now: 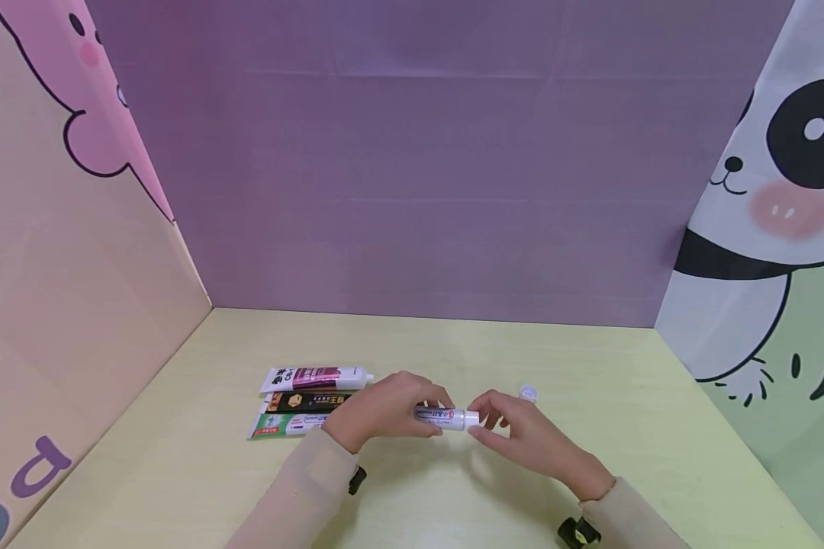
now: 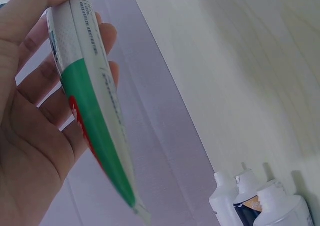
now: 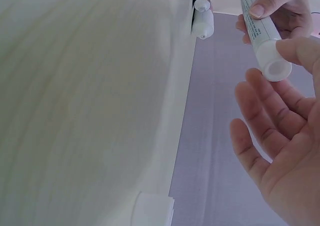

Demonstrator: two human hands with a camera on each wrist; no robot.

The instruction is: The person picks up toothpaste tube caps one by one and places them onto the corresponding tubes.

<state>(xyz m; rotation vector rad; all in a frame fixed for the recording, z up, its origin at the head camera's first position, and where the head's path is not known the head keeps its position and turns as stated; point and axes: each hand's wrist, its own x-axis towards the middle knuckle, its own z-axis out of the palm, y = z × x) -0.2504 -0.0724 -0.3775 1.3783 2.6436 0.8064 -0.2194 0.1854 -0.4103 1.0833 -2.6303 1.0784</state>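
My left hand (image 1: 387,408) grips a white toothpaste tube (image 1: 439,416) above the table, thumb on one side and fingers on the other. In the left wrist view the tube's flat end is green with a red patch. A white cap (image 3: 274,61) is on the tube's other end, pointing toward my right hand (image 1: 532,435). The right thumb and index finger pinch this cap from opposite sides, the other fingers loosely bent below it. To the left of my hands lie three more toothpaste tubes: one white and maroon (image 1: 316,379), one black (image 1: 309,402), one green and white (image 1: 281,425).
A loose white cap (image 1: 528,393) lies on the light wooden table (image 1: 590,366) just behind my right hand. The lying tubes show bare threaded nozzles (image 2: 272,191) in the left wrist view. A purple backdrop (image 1: 412,191) and printed side panels enclose the table.
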